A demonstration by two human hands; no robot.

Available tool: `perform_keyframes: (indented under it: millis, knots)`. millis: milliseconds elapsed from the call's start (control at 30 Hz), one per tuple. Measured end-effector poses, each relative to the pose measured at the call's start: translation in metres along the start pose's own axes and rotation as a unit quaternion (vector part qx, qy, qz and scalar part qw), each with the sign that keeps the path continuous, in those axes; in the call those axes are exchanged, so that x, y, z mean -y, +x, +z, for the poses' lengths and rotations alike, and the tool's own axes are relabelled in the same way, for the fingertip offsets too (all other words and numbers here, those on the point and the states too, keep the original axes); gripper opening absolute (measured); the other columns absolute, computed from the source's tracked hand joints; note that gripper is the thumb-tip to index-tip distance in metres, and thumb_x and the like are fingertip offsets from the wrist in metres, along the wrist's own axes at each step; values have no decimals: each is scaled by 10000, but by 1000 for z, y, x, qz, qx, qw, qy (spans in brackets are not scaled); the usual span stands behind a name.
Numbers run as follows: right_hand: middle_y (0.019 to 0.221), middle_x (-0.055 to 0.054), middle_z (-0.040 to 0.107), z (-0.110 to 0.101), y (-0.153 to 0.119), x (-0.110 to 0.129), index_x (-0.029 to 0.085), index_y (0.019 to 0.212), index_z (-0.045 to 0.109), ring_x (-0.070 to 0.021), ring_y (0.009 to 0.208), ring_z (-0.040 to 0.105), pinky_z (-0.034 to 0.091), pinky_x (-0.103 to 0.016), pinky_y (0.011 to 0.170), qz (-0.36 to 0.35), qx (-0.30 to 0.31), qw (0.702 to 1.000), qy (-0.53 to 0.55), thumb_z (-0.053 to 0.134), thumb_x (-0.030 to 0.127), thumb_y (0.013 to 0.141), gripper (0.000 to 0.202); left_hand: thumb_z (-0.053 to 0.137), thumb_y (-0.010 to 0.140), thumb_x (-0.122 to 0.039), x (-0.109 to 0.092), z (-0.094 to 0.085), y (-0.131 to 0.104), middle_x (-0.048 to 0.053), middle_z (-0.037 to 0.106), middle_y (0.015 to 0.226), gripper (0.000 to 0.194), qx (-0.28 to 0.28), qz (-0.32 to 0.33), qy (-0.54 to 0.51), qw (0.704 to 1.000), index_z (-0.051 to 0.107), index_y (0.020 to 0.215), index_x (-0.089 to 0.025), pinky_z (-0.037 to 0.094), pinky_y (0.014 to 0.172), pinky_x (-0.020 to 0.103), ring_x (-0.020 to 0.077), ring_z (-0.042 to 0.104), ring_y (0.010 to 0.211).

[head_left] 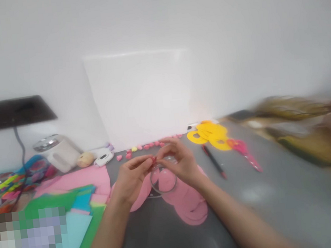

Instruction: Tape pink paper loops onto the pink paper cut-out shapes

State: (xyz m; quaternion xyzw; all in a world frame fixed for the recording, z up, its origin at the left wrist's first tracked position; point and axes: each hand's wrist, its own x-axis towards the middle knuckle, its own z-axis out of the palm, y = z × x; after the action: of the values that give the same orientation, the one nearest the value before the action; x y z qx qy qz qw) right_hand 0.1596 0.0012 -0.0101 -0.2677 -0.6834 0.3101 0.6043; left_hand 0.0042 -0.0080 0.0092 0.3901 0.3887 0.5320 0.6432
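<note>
My left hand point(134, 179) pinches a small red piece point(153, 161) between thumb and forefinger; blur hides its kind. My right hand point(180, 162) is closed in a pinch right beside it, fingertips almost meeting the left ones. What those right fingers hold, if anything, I cannot make out. Just below the fingertips is a thin-rimmed clear ring point(165, 191), with pink showing through it. Round pink paper cutouts point(189, 207) lie overlapping on the dark grey table point(179, 242) under and between both hands.
Small pink, red and yellow pieces point(134, 149) line the back. Yellow paper rings point(211, 132), a black pen point(214, 161) and pink scissors point(245, 152) lie right. Coloured paper sheets point(78, 225), a white mug-like container point(63, 153) and a white device point(103, 157) are left.
</note>
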Motion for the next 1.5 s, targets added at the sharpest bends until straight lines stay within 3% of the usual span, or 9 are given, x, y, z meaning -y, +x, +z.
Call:
perform_keyframes:
  millis: [133,300,367,500,700,900,1333,1500]
  knots:
    - [773,5,614,1,1,2,244,1133,479,-147,756,626,534,-330,755,18,-5,1000,22,652,213,766,406,812,540,-238,-1,2,0,69,718,739,206,-31,24,5,999,744,700,-128,497,752,290,166,624,753]
    - [965,-44,624,-2,4,3,211,875,637,-182,944,590,512,-323,784,126,2,989,80,639,296,774,133,800,544,-252,1,3,3,48,725,719,194,-100,101,54,988,748,705,-157,511,772,321,170,634,728]
    - [1009,-48,624,-3,5,2,202,800,666,-190,973,578,498,-331,808,164,10,979,121,626,320,782,125,787,565,-242,3,3,3,42,728,724,178,-121,131,92,980,749,723,-169,515,779,328,173,639,727]
    - [1053,-48,625,-3,5,3,198,790,696,-178,944,589,480,-347,852,216,37,960,172,608,342,792,168,771,594,-228,5,3,1,37,733,745,167,-123,161,141,969,750,753,-181,520,787,319,180,649,750]
    - [1000,-64,658,-3,5,4,169,767,699,-186,920,595,467,-334,832,274,49,948,156,664,314,732,153,770,594,-231,5,4,2,43,734,750,156,-121,142,112,976,748,737,-171,530,769,319,177,651,733]
    - [926,-55,675,-3,4,1,174,795,705,-166,829,601,475,-325,778,292,22,945,147,678,344,708,193,767,587,-215,6,6,1,47,735,756,161,-119,112,92,982,747,738,-161,530,737,308,159,641,689]
    - [977,-64,668,-3,5,3,165,753,690,-198,922,595,457,-348,831,278,68,946,150,627,331,747,178,760,591,-210,7,6,1,44,734,734,140,-130,116,105,979,750,727,-175,520,704,281,160,636,714]
    - [991,-62,659,-3,7,5,169,729,679,-187,906,599,465,-319,797,269,51,958,88,625,330,748,171,760,588,-216,7,5,1,51,732,729,144,-133,113,113,978,748,723,-168,521,711,301,174,641,721]
